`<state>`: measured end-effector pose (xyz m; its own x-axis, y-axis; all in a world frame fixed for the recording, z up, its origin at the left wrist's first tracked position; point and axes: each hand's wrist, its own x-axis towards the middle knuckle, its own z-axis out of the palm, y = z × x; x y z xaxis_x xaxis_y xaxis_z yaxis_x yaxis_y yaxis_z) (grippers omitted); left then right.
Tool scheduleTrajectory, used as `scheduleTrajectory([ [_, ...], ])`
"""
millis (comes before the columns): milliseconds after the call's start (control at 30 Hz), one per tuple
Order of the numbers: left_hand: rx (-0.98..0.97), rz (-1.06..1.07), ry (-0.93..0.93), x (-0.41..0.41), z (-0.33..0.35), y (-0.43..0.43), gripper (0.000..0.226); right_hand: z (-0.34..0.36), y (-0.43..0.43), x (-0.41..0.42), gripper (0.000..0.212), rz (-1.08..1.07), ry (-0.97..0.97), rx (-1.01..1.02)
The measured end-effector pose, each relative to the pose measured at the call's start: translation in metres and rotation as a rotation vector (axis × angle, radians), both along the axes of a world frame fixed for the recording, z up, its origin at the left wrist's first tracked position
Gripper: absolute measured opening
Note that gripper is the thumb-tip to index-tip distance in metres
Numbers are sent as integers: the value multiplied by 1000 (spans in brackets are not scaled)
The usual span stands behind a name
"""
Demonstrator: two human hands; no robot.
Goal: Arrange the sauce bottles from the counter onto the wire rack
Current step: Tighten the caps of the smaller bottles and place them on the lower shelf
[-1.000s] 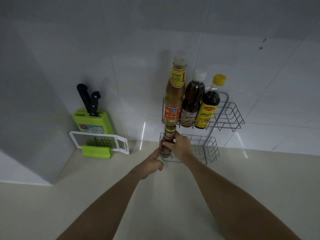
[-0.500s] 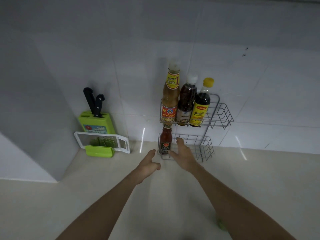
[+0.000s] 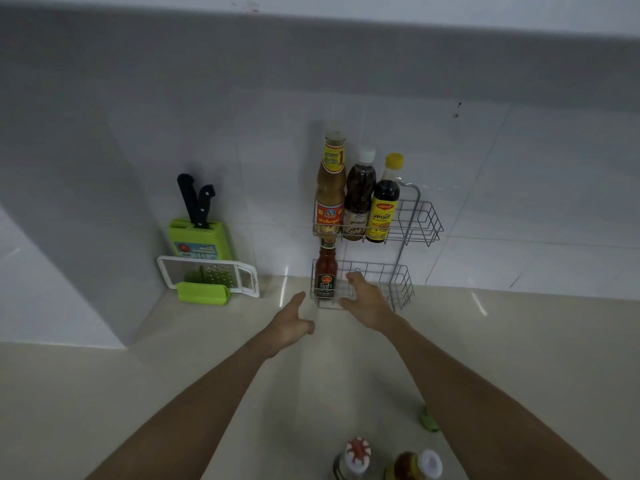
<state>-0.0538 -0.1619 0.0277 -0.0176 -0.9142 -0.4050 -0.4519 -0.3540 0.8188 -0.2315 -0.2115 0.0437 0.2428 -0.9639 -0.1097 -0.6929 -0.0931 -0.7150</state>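
A two-tier wire rack [image 3: 420, 220] stands against the tiled wall. Its top shelf holds a tall tan sauce bottle [image 3: 330, 188], a dark bottle with a white cap [image 3: 359, 199] and a dark bottle with a yellow cap [image 3: 384, 202]. A small red chili sauce bottle [image 3: 325, 273] stands upright at the left of the lower shelf. My right hand [image 3: 365, 299] is open just right of it, not touching it. My left hand [image 3: 291, 323] hovers open over the counter in front of the rack. Two more bottle tops, one red-and-white cap [image 3: 358, 450] and one white cap [image 3: 429, 464], show at the bottom edge.
A green knife block [image 3: 201, 240] with two black-handled knives and a white-framed grater [image 3: 207, 277] sit left of the rack in the corner. A small green object [image 3: 428, 420] lies on the beige counter [image 3: 173, 375] beside my right forearm.
My right hand let go of the red chili bottle, which now stands alone on the lower shelf. Both hands drew back slightly, and the view widened to show two bottles at the bottom.
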Motion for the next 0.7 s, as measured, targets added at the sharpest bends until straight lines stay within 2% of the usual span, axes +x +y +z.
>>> scheduleTrajectory([
  [333, 66, 32, 50, -6, -15, -54, 85, -6, -62, 23, 62, -88, -59, 27],
  [467, 85, 29, 89, -8, -26, -71, 84, -8, -85, 33, 64, -131, -140, 53],
  [700, 125, 14, 119, -11, -40, -83, 88, -16, -114, 45, 51, -206, -149, 33],
])
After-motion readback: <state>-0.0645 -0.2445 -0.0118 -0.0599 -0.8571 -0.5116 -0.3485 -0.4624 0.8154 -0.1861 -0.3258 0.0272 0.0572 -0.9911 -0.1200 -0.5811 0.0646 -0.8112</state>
